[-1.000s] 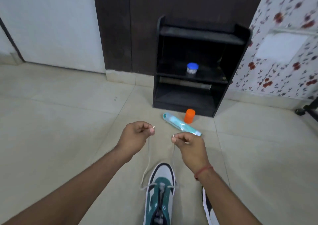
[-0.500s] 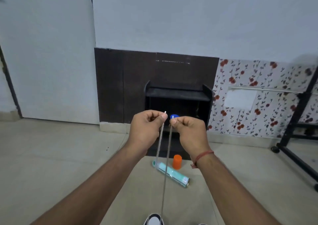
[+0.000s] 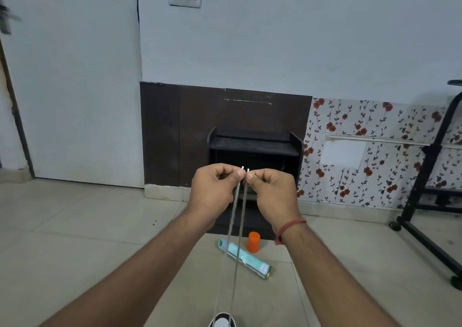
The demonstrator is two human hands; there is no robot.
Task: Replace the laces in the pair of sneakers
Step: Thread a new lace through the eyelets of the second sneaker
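We hold both ends of a grey lace (image 3: 238, 216) at chest height, the left hand (image 3: 212, 191) and right hand (image 3: 272, 193) raised side by side, knuckles nearly touching. Each hand's fingers (image 3: 240, 175) are curled and clamped on one strand just below its white tip, the two tips standing level above the fingers. From the fingers the strands fall straight and taut to the sneaker (image 3: 222, 323), whose white toe shows at the bottom edge, directly beneath our hands. Farther out beyond the fingers, on the floor (image 3: 75, 239), lie a teal tube (image 3: 246, 260) and an orange cap (image 3: 253, 242), in front of a black shelf (image 3: 255, 149). The lace looks light, soft and limp, so we judge it best pinched close to the stiff tips, where it can be steered into an eyelet; the eyelets themselves are out of sight.
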